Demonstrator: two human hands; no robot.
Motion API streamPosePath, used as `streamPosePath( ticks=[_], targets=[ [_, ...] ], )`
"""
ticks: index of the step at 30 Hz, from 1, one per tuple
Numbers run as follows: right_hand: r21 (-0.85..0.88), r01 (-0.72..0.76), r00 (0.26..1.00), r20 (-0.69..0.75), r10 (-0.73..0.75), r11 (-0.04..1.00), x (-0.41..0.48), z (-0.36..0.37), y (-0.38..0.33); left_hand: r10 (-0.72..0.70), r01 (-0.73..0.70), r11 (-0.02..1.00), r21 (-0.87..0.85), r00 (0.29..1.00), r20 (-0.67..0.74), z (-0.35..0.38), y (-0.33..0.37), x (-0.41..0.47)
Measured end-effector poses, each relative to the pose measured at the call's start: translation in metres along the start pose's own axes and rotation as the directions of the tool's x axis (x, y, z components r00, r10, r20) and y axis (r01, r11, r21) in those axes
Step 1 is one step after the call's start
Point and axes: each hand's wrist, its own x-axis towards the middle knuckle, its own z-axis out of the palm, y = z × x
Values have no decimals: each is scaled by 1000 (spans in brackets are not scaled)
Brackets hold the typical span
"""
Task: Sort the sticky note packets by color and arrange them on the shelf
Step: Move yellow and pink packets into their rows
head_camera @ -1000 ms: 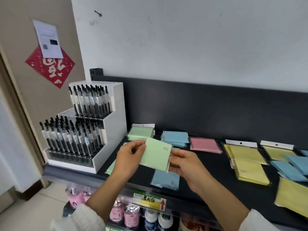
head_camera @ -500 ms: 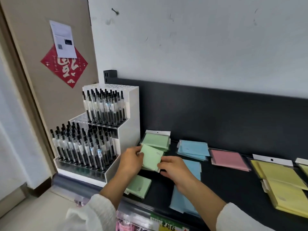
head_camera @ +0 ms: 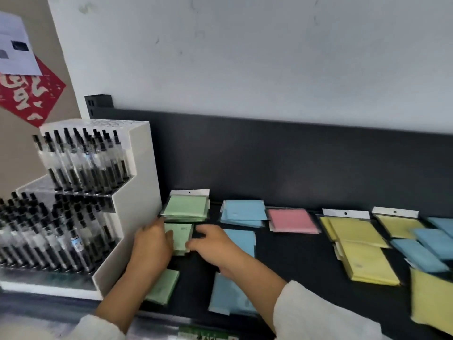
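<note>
Both hands, left (head_camera: 152,244) and right (head_camera: 210,242), pinch a green packet (head_camera: 180,238) just near of the green stack (head_camera: 186,208) on the shelf (head_camera: 294,261).

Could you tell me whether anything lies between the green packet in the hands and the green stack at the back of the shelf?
Nothing visible does. The green packet, held by the left hand and right hand, sits just in front of the green stack, with no other packet between them.

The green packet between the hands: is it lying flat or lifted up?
Cannot tell: green packet looks level near the shelf, but blur hides contact.
</note>
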Motion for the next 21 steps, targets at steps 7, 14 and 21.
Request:
streamPosePath(
  ticks=[7, 14, 21],
  targets=[
    [0, 104, 970, -219, -102, 995, -35, -68, 9, 257, -268, 961, -74, 958, -127, 21, 78, -9],
    [-286, 150, 907, -341, -247, 947, -106, -192, 60, 379, -378, 918, -124, 925, -16, 63, 172, -40],
    [-575, -50, 849, -455, -269, 817, -181, -340, 135, 490, -478, 869, -131, 868, 84, 109, 288, -83]
  ],
)
